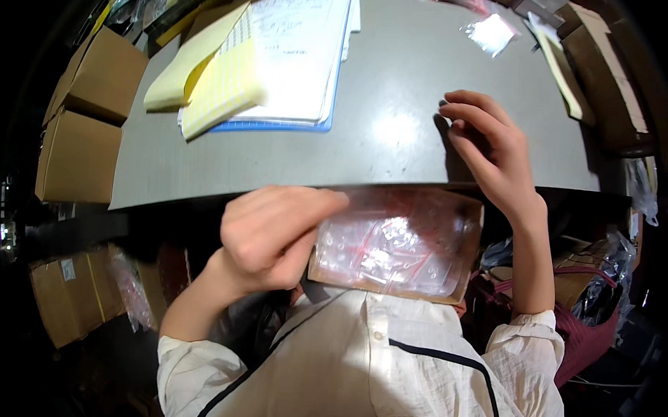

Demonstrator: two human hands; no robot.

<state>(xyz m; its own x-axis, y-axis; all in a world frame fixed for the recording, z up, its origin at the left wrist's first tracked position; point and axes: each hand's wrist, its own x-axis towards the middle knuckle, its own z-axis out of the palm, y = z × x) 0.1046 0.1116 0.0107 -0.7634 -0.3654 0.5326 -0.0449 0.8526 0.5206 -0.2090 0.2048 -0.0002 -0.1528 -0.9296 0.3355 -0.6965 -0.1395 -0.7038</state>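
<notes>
An open cardboard box [471, 246] rests against my body, just below the table's front edge. Inside it lie several clear zip bags [395, 251] with red strips and small things in them, too shiny to make out. My left hand [274, 232] is closed at the box's left side, thumb and fingers pressed together near its far left corner. Whatever those fingers may hold is hidden. Over the table's front right part hovers my right hand [494, 148], its fingers loosely bent and apart, with nothing visible in them.
The grey table [395, 155] carries a blue folder of papers [298, 67] and a yellow sheet pad [224, 87] at far left. A small clear packet [491, 34] lies at far right. Cardboard boxes [94, 119] stack at left; a dark red bag [591, 335] sits lower right.
</notes>
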